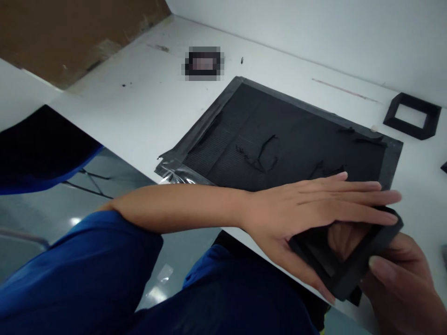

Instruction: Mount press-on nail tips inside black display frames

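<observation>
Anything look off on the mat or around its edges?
Yes. Thin, curled black shreds mark the middle of the black mat; they look like loose scraps. The clear tape at its near-left corner is wrinkled and ragged, unlike the flatter border along the far side.

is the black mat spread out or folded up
Spread out: the black mat lies open on the white table, taped borders showing; the left hand hides part.
</observation>
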A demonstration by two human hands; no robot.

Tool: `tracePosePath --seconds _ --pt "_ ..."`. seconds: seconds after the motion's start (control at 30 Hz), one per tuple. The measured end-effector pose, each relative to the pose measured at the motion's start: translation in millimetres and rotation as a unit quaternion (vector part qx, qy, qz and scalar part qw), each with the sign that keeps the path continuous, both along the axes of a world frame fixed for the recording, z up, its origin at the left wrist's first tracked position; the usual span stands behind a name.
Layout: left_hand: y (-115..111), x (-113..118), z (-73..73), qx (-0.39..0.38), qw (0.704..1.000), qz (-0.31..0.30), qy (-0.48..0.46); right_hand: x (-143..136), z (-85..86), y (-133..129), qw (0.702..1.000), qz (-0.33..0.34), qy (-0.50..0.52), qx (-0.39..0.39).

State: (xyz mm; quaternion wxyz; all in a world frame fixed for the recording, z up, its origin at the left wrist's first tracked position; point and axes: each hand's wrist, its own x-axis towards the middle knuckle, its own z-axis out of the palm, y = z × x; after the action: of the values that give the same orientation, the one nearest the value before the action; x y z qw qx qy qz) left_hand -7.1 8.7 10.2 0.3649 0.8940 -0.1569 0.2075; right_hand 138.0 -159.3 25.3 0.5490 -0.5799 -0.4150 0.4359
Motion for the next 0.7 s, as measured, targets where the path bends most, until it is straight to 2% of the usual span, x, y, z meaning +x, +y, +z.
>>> tracePosePath --seconds 0.07,0.13,0.27,0.37,0.47,0.53,0.7 --pt "-0.9 -0.3 2.6 -0.066 0.996 -0.018 0.061 -0.5 -3.4 -3.0 0.997 0.034 0.069 -0.021" --pt "0.1 -0.3 4.8 -0.096 0.991 -0.039 0.083 0.1 -5.5 -4.6 0.992 0.049 0.110 -0.034" --pt "1.7 -0.9 9.7 -0.067 0.996 -0.034 0.041 2.8 -7.4 -5.1 0.986 0.070 0.142 -0.052" --pt "0.6 -1.5 13.1 -0.038 0.998 -0.018 0.056 2.9 -8.1 -6.3 0.985 0.088 0.143 -0.032" --pt "-0.1 -2.0 13.3 -0.021 0.997 -0.018 0.068 0.6 -8.4 -8.0 0.989 0.074 0.122 -0.025" --pt "0.5 -2.4 11.4 -0.014 0.998 -0.013 0.052 -0.3 -9.2 -8.3 0.993 0.063 0.101 -0.028" --pt "3.9 -2.8 4.1 -0.027 1.000 0.012 0.011 2.3 -15.8 -5.3 0.995 0.086 0.041 -0.027"
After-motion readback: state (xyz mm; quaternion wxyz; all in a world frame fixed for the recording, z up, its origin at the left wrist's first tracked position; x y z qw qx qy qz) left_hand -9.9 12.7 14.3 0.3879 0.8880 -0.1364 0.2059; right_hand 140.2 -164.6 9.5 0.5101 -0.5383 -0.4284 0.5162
